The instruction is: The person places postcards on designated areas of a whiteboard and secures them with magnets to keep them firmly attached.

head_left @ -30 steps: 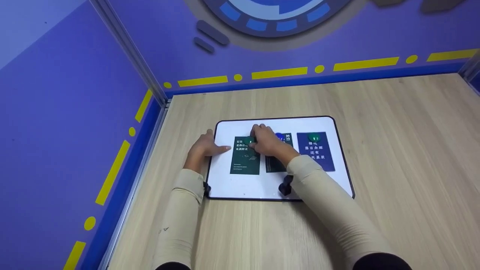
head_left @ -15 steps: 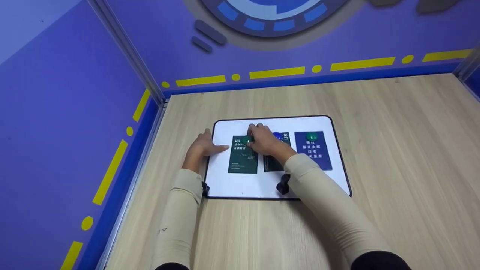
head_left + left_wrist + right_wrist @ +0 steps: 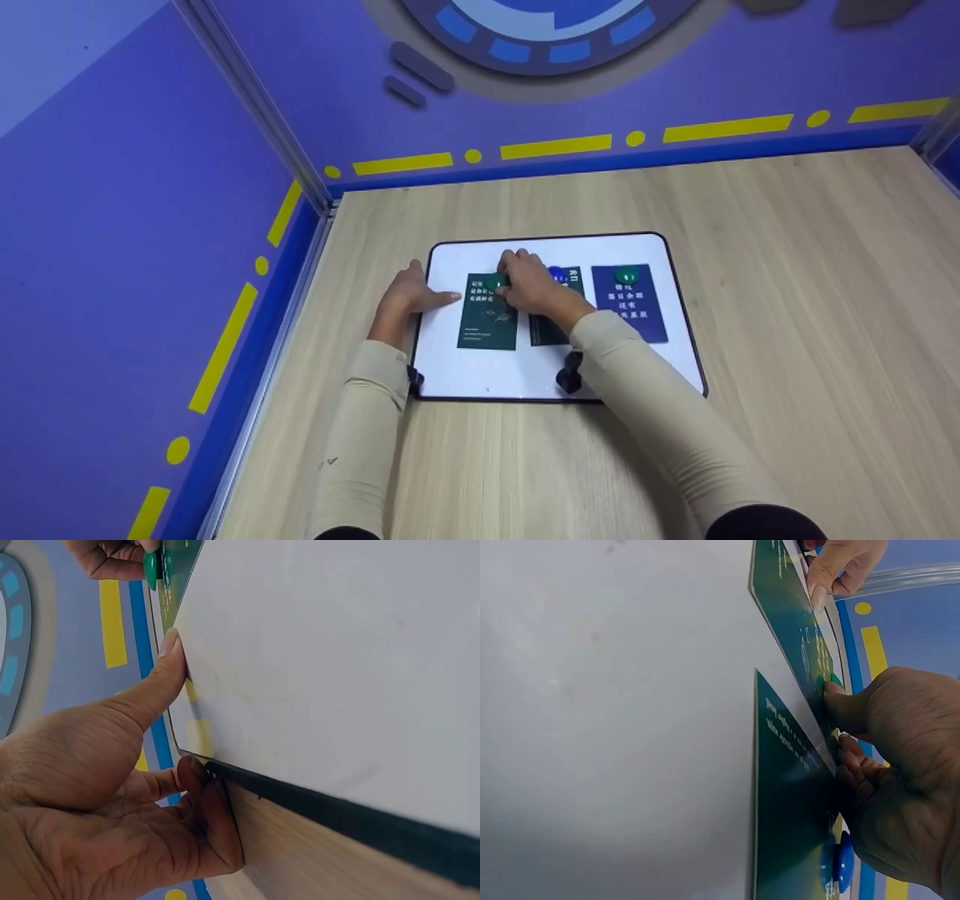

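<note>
A whiteboard (image 3: 487,375) with a black rim lies on the wooden table. My left hand (image 3: 409,292) holds its left edge, thumb flat on the white face and the other fingers curled at the rim. On the leftmost dark green card (image 3: 484,326) sits a round green magnet (image 3: 496,282). My right hand (image 3: 531,283) pinches this magnet from its right side, the thumb below and fingers above. Partly behind that hand is a second green card (image 3: 544,334) under a blue magnet (image 3: 556,274). In the left wrist view the green magnet (image 3: 152,571) shows beside the right fingers.
A dark blue card (image 3: 645,322) with another green magnet (image 3: 627,275) lies on the board's right side. Purple walls (image 3: 135,247) border the table (image 3: 810,315) on the left and at the back. Black wrist mounts (image 3: 570,375) hang under both sleeves.
Both hands keep their places on the board and at the green magnet. The head view shifts only slightly; the cards and magnets stay where they were.
</note>
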